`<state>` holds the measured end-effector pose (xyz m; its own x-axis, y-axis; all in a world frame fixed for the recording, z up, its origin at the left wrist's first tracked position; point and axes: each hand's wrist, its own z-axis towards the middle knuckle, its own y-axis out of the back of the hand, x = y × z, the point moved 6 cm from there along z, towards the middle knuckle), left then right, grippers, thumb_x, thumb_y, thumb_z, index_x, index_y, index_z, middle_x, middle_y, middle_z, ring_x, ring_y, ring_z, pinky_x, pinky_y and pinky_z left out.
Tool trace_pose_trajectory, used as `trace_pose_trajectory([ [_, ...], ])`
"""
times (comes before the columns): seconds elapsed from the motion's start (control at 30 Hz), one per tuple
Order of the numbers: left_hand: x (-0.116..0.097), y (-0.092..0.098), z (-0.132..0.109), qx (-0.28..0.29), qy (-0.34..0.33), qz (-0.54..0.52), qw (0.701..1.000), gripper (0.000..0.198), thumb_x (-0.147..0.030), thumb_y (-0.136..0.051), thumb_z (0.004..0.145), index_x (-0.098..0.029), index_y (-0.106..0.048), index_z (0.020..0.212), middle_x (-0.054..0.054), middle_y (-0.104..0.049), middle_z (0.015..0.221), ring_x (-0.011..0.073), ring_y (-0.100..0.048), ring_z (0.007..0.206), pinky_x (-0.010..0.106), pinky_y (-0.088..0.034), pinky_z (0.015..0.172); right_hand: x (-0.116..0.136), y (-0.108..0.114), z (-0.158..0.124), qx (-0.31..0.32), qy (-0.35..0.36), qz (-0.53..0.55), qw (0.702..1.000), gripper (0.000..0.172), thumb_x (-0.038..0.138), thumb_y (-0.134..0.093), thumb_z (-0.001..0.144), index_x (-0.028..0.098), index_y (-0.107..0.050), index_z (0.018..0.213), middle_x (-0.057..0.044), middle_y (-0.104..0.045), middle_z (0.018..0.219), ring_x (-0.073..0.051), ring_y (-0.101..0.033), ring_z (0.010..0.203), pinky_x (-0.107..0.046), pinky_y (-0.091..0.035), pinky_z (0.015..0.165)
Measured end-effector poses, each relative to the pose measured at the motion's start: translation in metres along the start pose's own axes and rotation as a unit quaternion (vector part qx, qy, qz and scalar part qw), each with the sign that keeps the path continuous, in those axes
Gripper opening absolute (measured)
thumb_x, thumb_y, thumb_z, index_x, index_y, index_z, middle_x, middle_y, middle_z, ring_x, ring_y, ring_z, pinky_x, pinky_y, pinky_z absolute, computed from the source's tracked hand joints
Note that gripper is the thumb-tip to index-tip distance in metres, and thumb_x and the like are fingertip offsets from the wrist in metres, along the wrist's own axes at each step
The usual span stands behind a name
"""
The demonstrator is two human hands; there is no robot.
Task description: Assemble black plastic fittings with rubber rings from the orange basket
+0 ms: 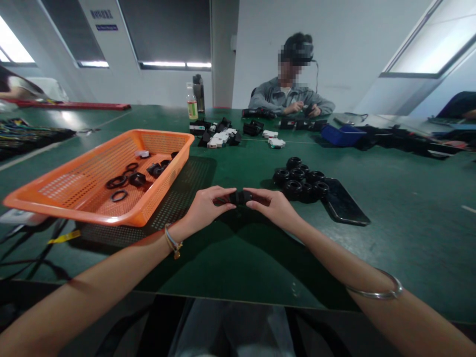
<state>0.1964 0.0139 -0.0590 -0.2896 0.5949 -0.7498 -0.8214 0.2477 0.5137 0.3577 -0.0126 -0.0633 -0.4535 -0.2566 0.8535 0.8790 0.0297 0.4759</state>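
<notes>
Between my two hands, just above the green table, is a small black part, its details too dark to make out. Thumb and fingers of my left hand pinch its left side. My right hand grips the right side in the same way. To the right of my hands sits a cluster of black round parts with open centres. An orange basket on the left holds several black rings and other small black pieces.
A black smartphone lies beside the round parts. Farther back are black and white parts, a bottle and a blue bin. Opposite sits a person handling a dark item. Cables run at the left edge.
</notes>
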Motion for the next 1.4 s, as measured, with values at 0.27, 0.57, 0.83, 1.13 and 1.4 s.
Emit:
trace_pose_trajectory([
  [0.27,0.012,-0.006,0.004,0.013,0.071,-0.051,0.996,0.037,-0.027,-0.068,0.066,-0.016,-0.066,0.102,0.005,-0.069,0.088,0.0157,-0.064,0.077,0.029,-0.053,0.072,-0.003,-0.001,0.001,-0.014,-0.02,-0.013,1.0,0.037,0.029,-0.059,0.073,0.021,-0.059,0.109,-0.002,-0.068,0.077,-0.018,-0.064,0.069,-0.034,-0.052,0.068],
  [0.57,0.02,-0.01,0.003,0.028,0.14,-0.115,0.983,0.041,-0.029,-0.068,0.063,-0.013,-0.066,0.101,0.005,-0.071,0.08,0.0159,-0.064,0.07,0.03,-0.052,0.07,0.0,0.002,0.0,0.003,-0.002,0.015,1.0,0.035,0.019,-0.067,0.063,0.02,-0.064,0.098,-0.002,-0.069,0.078,-0.018,-0.065,0.074,-0.036,-0.053,0.075],
  [0.83,0.022,-0.011,0.003,0.03,0.144,-0.124,0.981,0.041,-0.027,-0.069,0.062,-0.014,-0.067,0.101,0.003,-0.07,0.08,0.0156,-0.063,0.072,0.029,-0.052,0.07,0.001,0.004,0.0,-0.02,0.036,0.015,0.999,0.035,0.022,-0.068,0.063,0.022,-0.068,0.099,-0.004,-0.068,0.095,-0.021,-0.064,0.088,-0.039,-0.052,0.084],
  [1.13,0.014,-0.007,0.003,0.028,0.107,-0.094,0.989,0.04,-0.025,-0.069,0.064,-0.013,-0.066,0.102,0.004,-0.069,0.081,0.0148,-0.062,0.073,0.028,-0.052,0.072,0.007,0.006,-0.002,-0.029,0.027,-0.04,0.998,0.042,0.023,-0.068,0.064,0.024,-0.062,0.106,-0.002,-0.069,0.085,-0.017,-0.062,0.072,-0.032,-0.051,0.064],
  [1.4,0.012,-0.006,0.003,0.035,0.084,-0.08,0.993,0.039,-0.025,-0.068,0.065,-0.013,-0.066,0.102,0.006,-0.069,0.087,0.0154,-0.063,0.077,0.028,-0.052,0.073,0.005,0.006,-0.001,-0.025,0.013,-0.026,0.999,0.026,0.027,-0.066,0.066,0.02,-0.066,0.091,-0.002,-0.07,0.077,-0.017,-0.064,0.07,-0.029,-0.05,0.064],
])
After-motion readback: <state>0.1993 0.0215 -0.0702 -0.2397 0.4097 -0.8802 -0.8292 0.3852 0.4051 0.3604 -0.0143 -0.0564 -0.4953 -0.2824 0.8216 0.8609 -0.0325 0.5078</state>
